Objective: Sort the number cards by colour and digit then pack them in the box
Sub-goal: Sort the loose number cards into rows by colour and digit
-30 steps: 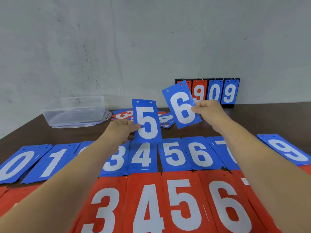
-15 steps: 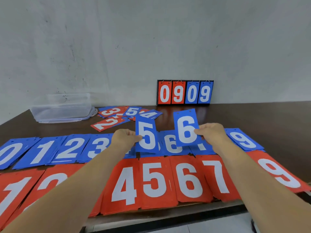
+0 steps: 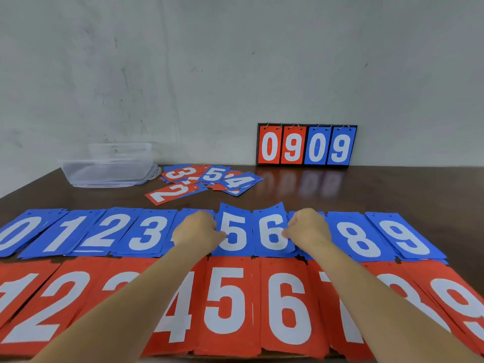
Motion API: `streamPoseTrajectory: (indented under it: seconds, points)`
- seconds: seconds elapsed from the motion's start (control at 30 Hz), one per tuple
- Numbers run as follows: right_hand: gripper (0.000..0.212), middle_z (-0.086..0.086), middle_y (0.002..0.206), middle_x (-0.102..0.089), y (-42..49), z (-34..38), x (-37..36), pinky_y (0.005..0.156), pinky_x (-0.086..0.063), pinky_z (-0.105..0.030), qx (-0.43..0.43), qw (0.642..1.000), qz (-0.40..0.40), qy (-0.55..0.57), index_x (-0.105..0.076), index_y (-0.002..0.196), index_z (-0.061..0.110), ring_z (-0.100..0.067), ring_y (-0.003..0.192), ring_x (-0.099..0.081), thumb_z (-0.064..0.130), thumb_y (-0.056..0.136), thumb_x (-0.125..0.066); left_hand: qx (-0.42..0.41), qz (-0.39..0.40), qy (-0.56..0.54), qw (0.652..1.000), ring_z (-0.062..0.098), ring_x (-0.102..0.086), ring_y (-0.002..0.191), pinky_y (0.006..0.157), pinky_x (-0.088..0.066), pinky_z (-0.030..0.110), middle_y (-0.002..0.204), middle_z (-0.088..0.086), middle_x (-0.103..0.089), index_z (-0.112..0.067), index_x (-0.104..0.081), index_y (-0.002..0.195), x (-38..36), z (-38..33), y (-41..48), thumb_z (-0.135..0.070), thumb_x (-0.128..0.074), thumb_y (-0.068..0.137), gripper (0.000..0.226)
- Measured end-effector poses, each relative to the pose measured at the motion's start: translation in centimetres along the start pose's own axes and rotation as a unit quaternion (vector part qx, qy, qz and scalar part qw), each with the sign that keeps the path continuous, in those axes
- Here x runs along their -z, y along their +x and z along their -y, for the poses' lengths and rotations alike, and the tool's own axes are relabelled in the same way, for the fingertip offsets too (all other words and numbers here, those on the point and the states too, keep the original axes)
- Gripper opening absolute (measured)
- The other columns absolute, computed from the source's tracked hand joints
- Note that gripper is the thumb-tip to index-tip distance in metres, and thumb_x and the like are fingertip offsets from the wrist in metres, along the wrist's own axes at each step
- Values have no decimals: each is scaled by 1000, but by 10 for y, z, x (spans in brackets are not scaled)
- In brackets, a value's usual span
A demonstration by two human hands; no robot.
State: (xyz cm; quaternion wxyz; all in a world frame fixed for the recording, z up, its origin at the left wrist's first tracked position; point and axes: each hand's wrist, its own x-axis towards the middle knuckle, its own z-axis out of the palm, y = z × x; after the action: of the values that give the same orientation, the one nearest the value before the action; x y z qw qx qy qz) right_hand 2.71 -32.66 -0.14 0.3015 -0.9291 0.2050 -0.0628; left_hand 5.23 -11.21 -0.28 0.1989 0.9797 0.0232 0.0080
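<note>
Both hands are down on the blue row point(image 3: 146, 231) of sorted number cards. The left hand point(image 3: 196, 230) pinches the left edge of the blue 5 card point(image 3: 234, 231), fingers curled, thumb on the card's face. The right hand point(image 3: 309, 229) pinches the right edge of the blue 6 card point(image 3: 272, 233) the same way. The two cards lie side by side, touching, and their far ends bow up a little off the stacks beneath.

That row runs left to right across the table point(image 3: 392, 189) from 0 to 9 in small stacks. The hands cover the places just left of the 5 and just right of the 6. Nearer the person, a red row point(image 3: 227, 299) runs from 1 to 9 and touches the blue one along its near edge; the forearms cross over part of it.

Farther back lies a loose pile point(image 3: 209, 179) of mixed red and blue cards, with a red 2 card point(image 3: 172, 193) at its near-left edge. The clear plastic box point(image 3: 110, 166) stands at the far left of the table, near the wall point(image 3: 235, 61) and well apart from both rows. A small scoreboard point(image 3: 306, 145) leans against the wall at the far right and reads 0 9 in red, 0 9 in blue.
</note>
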Motion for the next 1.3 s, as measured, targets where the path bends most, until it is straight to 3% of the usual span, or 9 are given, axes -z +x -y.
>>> streamPoseTrajectory:
  seconds: [0.17, 0.27, 0.5, 0.7, 0.93, 1.07, 1.2, 1.3]
  points:
    - [38, 1, 64, -50, 3, -3, 1, 43, -30, -24, 17, 996, -8, -93, -44, 67, 16, -16, 55, -48, 31, 78, -77, 14, -11, 72, 997, 13, -58, 69, 58, -47, 26, 72, -4, -58, -21, -58, 81, 1, -1, -2, -51, -69, 81, 31]
    - [36, 1, 64, -50, 4, -2, 2, 44, -31, -24, 28, 994, -6, -107, -44, 67, 17, -15, 54, -46, 29, 79, -76, 8, -18, 85, 996, 13, -60, 74, 58, -48, 25, 77, -3, -62, -22, -57, 82, 1, -1, -4, -52, -68, 81, 32]
    - [15, 1, 84, -67, 4, 14, 5, 49, -35, -24, 66, 993, 4, -98, -66, 88, 17, -18, 75, -61, 31, 83, -71, -6, -49, 37, 998, 17, -61, 97, 81, -55, 33, 111, -2, -64, -22, -61, 115, 14, 5, -5, -44, -68, 85, 38]
    - [13, 2, 78, -68, 12, 36, -6, 51, -37, -23, 67, 994, 13, -84, -70, 85, 18, -17, 71, -63, 31, 86, -68, -3, -65, 8, 998, 17, -62, 99, 86, -55, 38, 111, -2, -67, -22, -62, 118, 30, 27, 4, -44, -67, 86, 40]
    - [21, 1, 80, -69, 40, 64, -22, 51, -40, -24, 52, 996, 0, -70, -69, 86, 18, -15, 69, -63, 38, 88, -66, -1, -76, -11, 997, 17, -64, 85, 72, -54, 31, 98, -3, -69, -22, -69, 105, 52, 56, 36, -38, -67, 85, 26]
    - [31, 1, 65, -55, 69, 83, -41, 51, -40, -25, 42, 996, -20, -77, -59, 73, 15, -15, 62, -56, 42, 87, -66, 6, -72, -30, 997, 18, -64, 79, 61, -49, 27, 96, -1, -67, -19, -69, 103, 64, 79, 69, -33, -67, 86, 21]
    - [35, 0, 93, -62, 93, 97, -61, 64, -47, -29, 59, 994, -32, -92, -62, 94, 15, -19, 92, -59, 49, 85, -66, 18, -66, -48, 996, 20, -62, 96, 86, -52, 36, 107, 0, -68, -20, -64, 116, 72, 117, 109, -35, -68, 85, 35]
    - [38, -3, 100, -63, 112, 102, -77, 76, -52, -35, 77, 990, -33, -111, -63, 94, 17, -20, 96, -56, 54, 85, -63, 10, -61, -52, 997, 20, -58, 114, 101, -44, 41, 123, 0, -65, -18, -58, 128, 71, 140, 136, -41, -69, 85, 51]
